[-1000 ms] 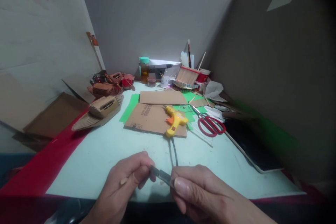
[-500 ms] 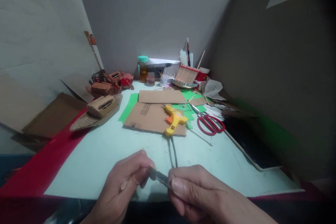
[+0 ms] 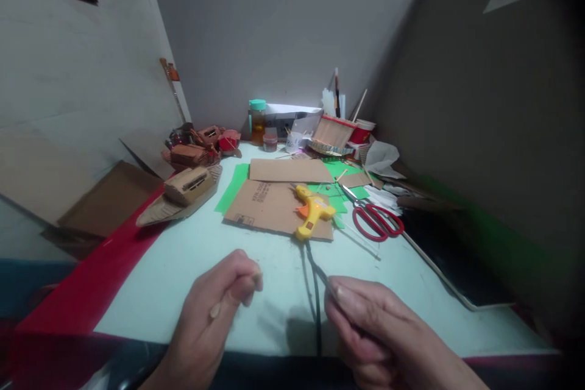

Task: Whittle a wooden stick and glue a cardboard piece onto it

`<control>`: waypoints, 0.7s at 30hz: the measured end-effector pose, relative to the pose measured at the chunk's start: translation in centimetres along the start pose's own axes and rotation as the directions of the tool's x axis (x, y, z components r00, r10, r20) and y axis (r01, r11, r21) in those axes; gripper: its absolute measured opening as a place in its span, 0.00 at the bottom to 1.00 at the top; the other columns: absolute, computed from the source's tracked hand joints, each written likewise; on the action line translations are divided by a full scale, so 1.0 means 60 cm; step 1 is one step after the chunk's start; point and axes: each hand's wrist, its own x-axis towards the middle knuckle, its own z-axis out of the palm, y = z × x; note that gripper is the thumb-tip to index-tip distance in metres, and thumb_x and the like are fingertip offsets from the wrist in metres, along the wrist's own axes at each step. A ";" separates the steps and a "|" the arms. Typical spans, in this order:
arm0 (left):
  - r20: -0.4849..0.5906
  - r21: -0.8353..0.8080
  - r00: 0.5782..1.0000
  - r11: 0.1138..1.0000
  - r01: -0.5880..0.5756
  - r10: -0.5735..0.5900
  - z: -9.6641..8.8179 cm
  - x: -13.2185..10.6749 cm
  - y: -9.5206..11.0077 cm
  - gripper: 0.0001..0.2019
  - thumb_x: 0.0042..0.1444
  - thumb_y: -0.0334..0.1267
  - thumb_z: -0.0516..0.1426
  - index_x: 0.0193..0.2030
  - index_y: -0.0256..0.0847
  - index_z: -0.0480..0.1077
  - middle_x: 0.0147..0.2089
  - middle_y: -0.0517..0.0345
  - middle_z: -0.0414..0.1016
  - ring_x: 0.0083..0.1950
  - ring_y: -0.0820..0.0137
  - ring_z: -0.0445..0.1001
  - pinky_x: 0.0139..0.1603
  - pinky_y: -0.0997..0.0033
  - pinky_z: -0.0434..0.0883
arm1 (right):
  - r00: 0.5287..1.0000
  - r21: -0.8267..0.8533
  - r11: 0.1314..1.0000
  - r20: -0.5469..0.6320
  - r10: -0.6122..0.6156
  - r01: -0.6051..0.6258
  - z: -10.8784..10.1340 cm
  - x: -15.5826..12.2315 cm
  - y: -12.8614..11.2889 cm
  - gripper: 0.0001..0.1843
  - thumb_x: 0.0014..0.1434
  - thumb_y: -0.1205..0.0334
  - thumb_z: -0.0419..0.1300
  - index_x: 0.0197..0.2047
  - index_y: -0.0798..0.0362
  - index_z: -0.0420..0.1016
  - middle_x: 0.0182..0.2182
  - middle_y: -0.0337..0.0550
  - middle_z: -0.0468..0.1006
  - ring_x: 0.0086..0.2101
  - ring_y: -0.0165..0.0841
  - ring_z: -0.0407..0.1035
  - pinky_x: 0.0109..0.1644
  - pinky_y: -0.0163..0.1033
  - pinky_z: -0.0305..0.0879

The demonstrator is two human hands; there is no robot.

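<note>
In the lower middle of the head view, my left hand is closed around a thin wooden stick. One pale end shows by the palm, another at the fingertips; the rest is hidden. To its right, my right hand pinches a slim dark metal tool whose tip points up and left. Its handle is hidden in the fist, and I cannot make out its exact kind. Both hands are above the near part of the table, apart from each other. Ahead lies a yellow glue gun on a cardboard sheet.
Red-handled scissors lie right of the glue gun, whose cord runs toward me. A cardboard boat stands at left. A dark tablet-like panel lies at right. Jars, cups and craft models line the back wall.
My right hand has moved right, drawing the metal tool away from the stick in my left hand. The camera view has shifted slightly left.
</note>
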 end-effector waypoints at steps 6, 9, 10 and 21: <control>0.014 -0.328 0.939 0.885 0.329 -0.344 0.013 -0.001 -0.006 0.18 0.60 0.56 0.61 0.31 0.43 0.71 0.22 0.68 0.50 0.24 0.74 0.47 0.23 0.75 0.47 | 0.999 0.013 0.999 0.006 -0.036 0.036 0.021 0.006 0.006 0.19 0.65 0.50 0.65 0.34 0.52 0.62 0.21 0.27 0.55 0.19 0.19 0.42 0.20 0.24 0.39; 0.140 -0.444 0.906 0.793 0.417 -0.399 0.017 0.000 -0.006 0.17 0.58 0.54 0.63 0.32 0.42 0.72 0.23 0.68 0.50 0.24 0.76 0.46 0.23 0.77 0.48 | 0.998 0.003 0.999 0.027 -0.051 0.051 0.025 0.020 0.017 0.17 0.67 0.49 0.60 0.36 0.54 0.68 0.21 0.29 0.59 0.17 0.18 0.44 0.19 0.25 0.40; 0.165 -0.462 0.899 0.773 0.434 -0.406 0.019 0.001 -0.005 0.16 0.58 0.53 0.64 0.33 0.42 0.73 0.23 0.68 0.51 0.24 0.76 0.46 0.23 0.78 0.48 | 0.997 -0.027 0.997 0.016 -0.072 0.072 0.026 0.025 0.021 0.18 0.68 0.48 0.58 0.36 0.56 0.71 0.20 0.30 0.60 0.17 0.18 0.45 0.18 0.25 0.42; 0.068 -0.554 0.856 0.694 0.460 -0.513 0.022 0.010 -0.007 0.15 0.50 0.45 0.70 0.31 0.37 0.73 0.28 0.65 0.63 0.22 0.83 0.47 0.20 0.81 0.48 | 0.993 -0.074 0.990 0.006 -0.116 0.116 0.030 0.051 0.032 0.22 0.65 0.48 0.63 0.54 0.54 0.70 0.27 0.34 0.70 0.20 0.20 0.53 0.22 0.26 0.47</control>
